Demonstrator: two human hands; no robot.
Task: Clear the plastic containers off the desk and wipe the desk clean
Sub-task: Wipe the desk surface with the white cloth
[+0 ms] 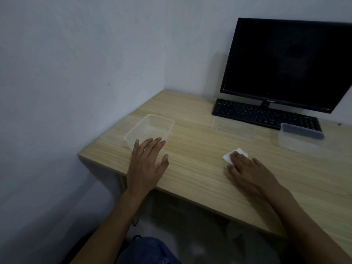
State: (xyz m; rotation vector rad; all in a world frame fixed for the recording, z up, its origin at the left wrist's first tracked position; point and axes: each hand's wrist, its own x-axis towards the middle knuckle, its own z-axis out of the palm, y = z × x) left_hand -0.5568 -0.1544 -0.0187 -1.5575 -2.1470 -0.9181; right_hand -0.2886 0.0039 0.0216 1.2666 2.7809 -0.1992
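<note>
Barely begun, I judge: three clear plastic containers [150, 130] sit mid-frame across the desk [190, 164]. My left hand [146, 164] reaches spread-fingered; my right hand [247, 172] presses a white wipe [235, 156] flat.

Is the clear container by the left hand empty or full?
Empty: the wood grain of the desk shows through the clear container, which stands upright, lid off.

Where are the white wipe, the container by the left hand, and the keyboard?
white wipe [228, 156]: head view, on its bare left part beside the fingers.
clear container [152, 124]: head view, on its far inner wall.
keyboard [253, 112]: head view, on the middle key rows.
</note>
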